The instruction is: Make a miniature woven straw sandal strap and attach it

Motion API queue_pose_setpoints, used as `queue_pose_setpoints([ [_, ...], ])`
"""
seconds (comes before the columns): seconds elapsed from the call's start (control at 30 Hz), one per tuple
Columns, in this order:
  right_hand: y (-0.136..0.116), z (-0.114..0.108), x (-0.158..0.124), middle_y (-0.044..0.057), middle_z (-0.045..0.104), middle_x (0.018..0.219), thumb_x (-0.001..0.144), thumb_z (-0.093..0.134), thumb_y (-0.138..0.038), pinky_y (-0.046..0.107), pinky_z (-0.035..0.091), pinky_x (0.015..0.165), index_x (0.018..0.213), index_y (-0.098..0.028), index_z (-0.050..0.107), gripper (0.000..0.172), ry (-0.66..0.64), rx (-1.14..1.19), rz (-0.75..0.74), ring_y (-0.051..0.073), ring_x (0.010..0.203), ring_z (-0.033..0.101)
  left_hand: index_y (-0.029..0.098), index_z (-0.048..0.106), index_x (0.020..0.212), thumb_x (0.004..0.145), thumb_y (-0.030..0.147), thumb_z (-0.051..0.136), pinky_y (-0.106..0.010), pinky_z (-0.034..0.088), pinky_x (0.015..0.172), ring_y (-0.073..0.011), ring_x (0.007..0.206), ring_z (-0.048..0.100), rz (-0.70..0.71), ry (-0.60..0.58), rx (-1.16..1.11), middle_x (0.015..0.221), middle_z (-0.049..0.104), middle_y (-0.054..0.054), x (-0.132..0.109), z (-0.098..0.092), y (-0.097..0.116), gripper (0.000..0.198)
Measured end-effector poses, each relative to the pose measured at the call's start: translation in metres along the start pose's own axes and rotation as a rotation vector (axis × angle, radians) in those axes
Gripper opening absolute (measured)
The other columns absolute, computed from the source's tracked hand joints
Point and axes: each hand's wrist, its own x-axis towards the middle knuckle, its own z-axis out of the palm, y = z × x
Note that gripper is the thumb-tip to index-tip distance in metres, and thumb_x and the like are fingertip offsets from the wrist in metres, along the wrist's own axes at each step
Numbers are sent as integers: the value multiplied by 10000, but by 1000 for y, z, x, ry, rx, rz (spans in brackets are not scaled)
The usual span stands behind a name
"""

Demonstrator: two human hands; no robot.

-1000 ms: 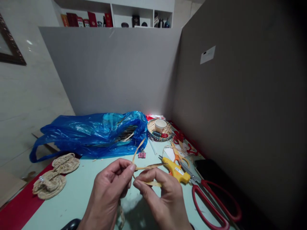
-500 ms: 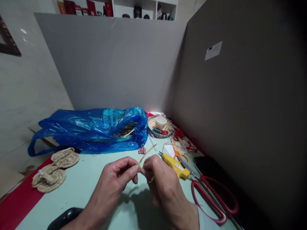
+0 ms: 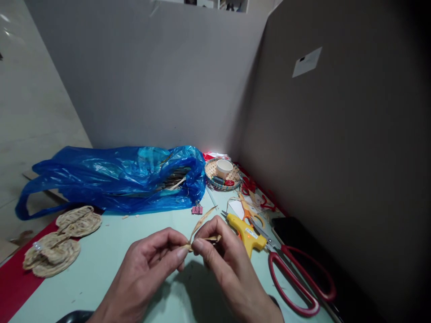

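Pale-green counter (image 3: 111, 251): your left hand (image 3: 148, 268) and right hand (image 3: 230, 271) meet over it, between left and right edges. Both hands' fingers pinch closed on the tan strip (image 3: 199, 224), whose upper free end slants toward the far-right corner, nearer your right hand.

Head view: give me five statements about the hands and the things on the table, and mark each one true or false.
1. The left hand and right hand both pinch strip material. True.
2. The glue gun is blue. False: it is yellow.
3. The cup stands in the basket. True.
4. The right hand holds the clip. False: the clip is on the table, with no hand on it.
5. The bag is red. False: it is blue.
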Motion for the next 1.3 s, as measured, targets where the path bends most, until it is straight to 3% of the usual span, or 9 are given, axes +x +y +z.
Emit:
queue_pose_setpoints([
  [0.27,12,3,0,15,633,818,956,560,-253,270,456,704,831,-199,552,136,12,6,-167,149,770,605,195,697,637,664,493,792,-236,327,538,-131,578,408,-176,-2,-127,578,530,28,1,-1,2,313],
  [0.43,19,1,2,7,636,796,958,571,-219,286,457,683,826,-208,553,134,126,-86,-264,159,749,608,191,721,703,679,546,789,-228,284,524,-115,563,366,-202,-88,-148,612,573,16,4,-4,-1,363],
  [0.6,12,-1,6,10,694,805,914,562,-68,314,451,685,892,-224,609,165,179,-354,-684,163,730,602,180,702,670,696,515,778,-224,273,513,-111,550,365,-178,-58,-107,593,550,16,4,-5,-2,344],
  [0.7,2,-1,3,5,720,776,900,608,-100,367,473,753,915,-269,648,175,356,-565,-752,193,741,607,186,676,668,696,509,785,-220,259,487,-99,517,313,-231,-16,-130,567,497,36,1,-5,1,341],
  [0.77,-3,-2,-2,-30,751,773,881,636,-65,388,462,861,861,-277,642,213,385,-672,-776,176,720,621,188,648,652,714,515,771,-217,268,483,-98,515,305,-229,-5,-118,569,475,40,-1,-6,2,354],
  [0.9,-5,-8,-9,-85,802,920,857,617,-13,379,402,961,815,-240,652,234,190,-868,-935,122,728,649,197,652,703,707,506,775,-217,328,492,-106,526,362,-247,-20,-170,624,551,7,-1,-7,0,333],
  [1.03,1,-11,-9,-35,802,961,877,565,-55,387,423,905,832,-209,661,187,88,-928,-1031,134,774,652,200,643,714,706,478,777,-214,354,489,-108,519,391,-269,7,-233,619,555,7,1,-7,-4,309],
  [1.3,10,4,-5,87,747,971,942,495,-88,395,435,765,1004,-115,671,188,-32,-928,-991,182,772,610,178,638,699,677,456,804,-165,275,435,-70,454,336,-194,84,-204,549,477,65,13,-18,-12,325],
])
